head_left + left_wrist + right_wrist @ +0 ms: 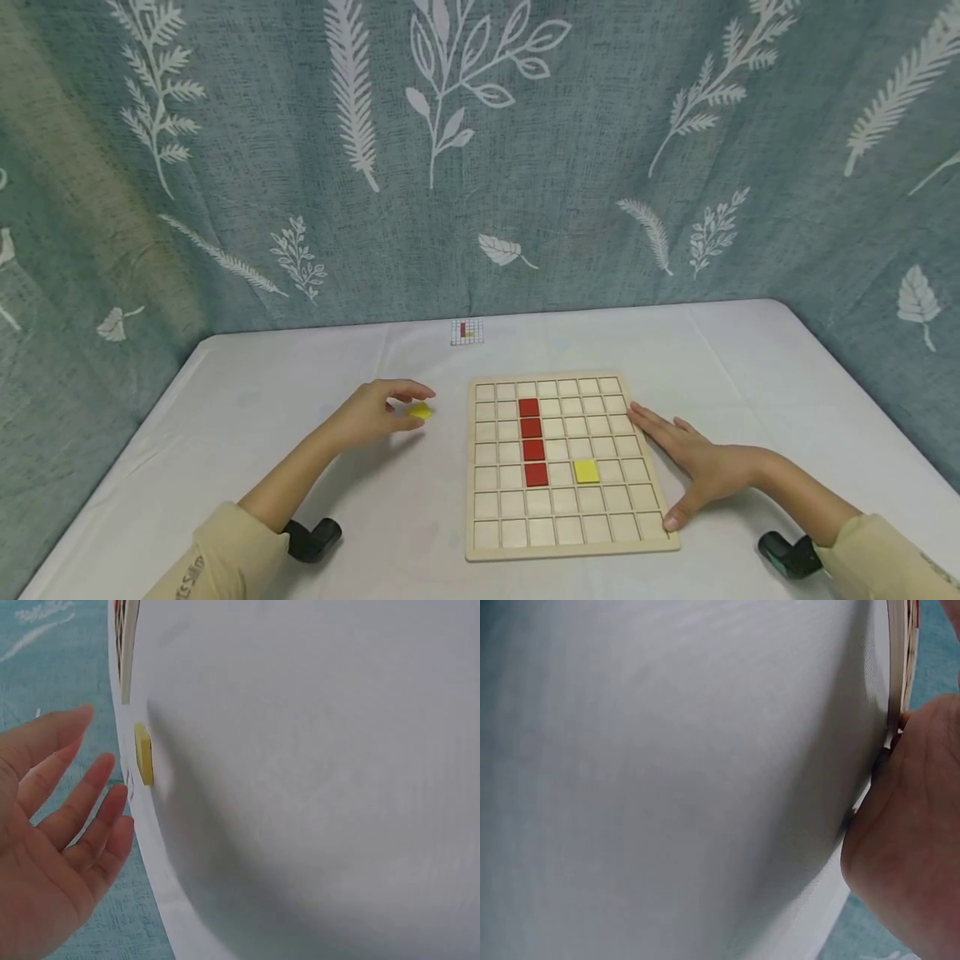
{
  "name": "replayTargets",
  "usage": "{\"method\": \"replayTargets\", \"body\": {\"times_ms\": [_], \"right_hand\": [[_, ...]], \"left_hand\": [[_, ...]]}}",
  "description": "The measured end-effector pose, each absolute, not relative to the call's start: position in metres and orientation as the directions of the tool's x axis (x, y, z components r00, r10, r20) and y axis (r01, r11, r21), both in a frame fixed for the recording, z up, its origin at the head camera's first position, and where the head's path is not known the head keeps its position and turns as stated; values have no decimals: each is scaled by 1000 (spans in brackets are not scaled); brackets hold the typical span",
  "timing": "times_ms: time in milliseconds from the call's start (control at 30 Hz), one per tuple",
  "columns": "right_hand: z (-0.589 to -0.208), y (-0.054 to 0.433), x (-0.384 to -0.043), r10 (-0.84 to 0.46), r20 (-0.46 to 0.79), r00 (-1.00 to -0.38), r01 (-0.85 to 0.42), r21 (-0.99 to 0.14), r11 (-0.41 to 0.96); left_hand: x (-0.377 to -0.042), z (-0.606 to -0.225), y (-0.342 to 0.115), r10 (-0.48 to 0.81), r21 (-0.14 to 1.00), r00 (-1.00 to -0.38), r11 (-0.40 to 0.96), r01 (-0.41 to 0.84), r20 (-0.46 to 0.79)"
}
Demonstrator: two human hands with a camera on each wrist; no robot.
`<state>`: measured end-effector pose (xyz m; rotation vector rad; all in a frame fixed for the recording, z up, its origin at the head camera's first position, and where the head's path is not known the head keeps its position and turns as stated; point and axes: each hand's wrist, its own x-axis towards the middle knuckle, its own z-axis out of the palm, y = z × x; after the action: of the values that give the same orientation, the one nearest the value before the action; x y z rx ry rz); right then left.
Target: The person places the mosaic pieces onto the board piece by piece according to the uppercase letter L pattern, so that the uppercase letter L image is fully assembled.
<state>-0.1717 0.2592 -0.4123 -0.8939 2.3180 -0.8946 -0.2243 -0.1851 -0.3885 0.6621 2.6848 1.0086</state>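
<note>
In the head view my left hand [378,410] is over the table, left of the board, with its thumb and fingers spread about a yellow tile [420,410]. The left wrist view shows that yellow tile [144,754] on the white cloth, apart from the fingertips. A wooden grid board [572,550] lies flat in front of me. Several red tiles [533,450] form a column on it, and one yellow square tile [587,472] sits to their right. My right hand [701,467] rests against the board's right edge, fingers extended and thumb near the lower corner.
A small printed card [467,332] with a grid lies at the table's back edge. White cloth covers the table [360,517], and a blue-green leaf-patterned curtain [465,208] hangs behind it. Black devices [313,540] are worn at both wrists.
</note>
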Motion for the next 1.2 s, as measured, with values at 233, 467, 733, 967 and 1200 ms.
{"method": "replayTargets", "body": {"times_ms": [233, 467, 733, 967, 1200], "right_hand": [[-411, 258, -171, -717, -211, -664, -398, -712, 578], [-412, 259, -172, -726, -198, -659, -411, -713, 568], [-412, 259, -172, -708, -224, -670, -386, -709, 590], [-413, 259, -173, -695, -245, -676, -371, -701, 609], [-413, 257, -173, -692, -251, -677, -383, -682, 623]], "left_hand": [[-230, -390, -188, 516, 683, -856, 636, 359, -31], [-230, -392, -187, 539, 674, -841, 638, 372, -45], [-230, -393, -184, 528, 654, -848, 658, 373, -48], [-229, -395, -180, 497, 632, -866, 685, 361, -44], [-230, -401, -180, 494, 587, -870, 705, 398, -3]]}}
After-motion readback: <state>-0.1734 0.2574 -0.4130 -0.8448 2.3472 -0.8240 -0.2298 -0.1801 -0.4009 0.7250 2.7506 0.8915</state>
